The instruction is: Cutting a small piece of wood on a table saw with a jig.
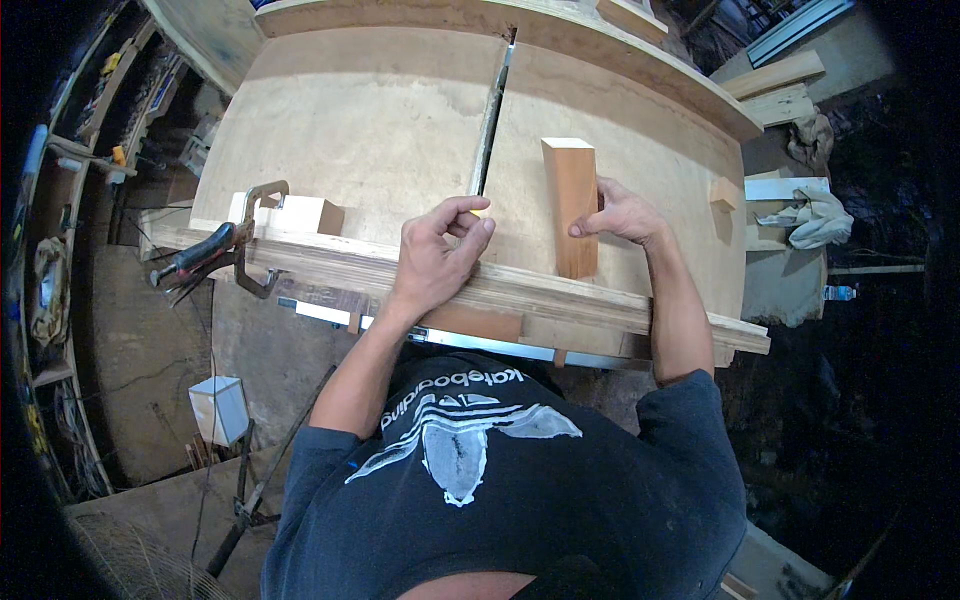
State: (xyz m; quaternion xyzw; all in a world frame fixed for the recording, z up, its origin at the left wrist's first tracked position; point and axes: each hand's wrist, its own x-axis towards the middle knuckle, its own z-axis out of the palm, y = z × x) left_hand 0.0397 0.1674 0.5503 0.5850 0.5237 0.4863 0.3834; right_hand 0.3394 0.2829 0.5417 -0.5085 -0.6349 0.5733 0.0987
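Note:
My right hand [628,216] grips a reddish-brown wooden block [570,215] from its right side, thumb on the near face. The block stands on the plywood board [390,110], its pale end up, close behind the laminated wooden fence [540,296]. My left hand [440,245] is closed, its wrist over the fence. Between its thumb and fingertips a bit of a small yellow thing [480,213] shows; its kind is hidden. Just beyond these fingers a long dark slot [489,130] runs away through the board.
A clamp with a dark blue handle [205,248] grips the fence at left, beside a pale wood block [300,213]. A taller fence [600,52] bounds the board's far side. Another small block [722,194] lies at right. Shelves with tools [85,190] stand at far left.

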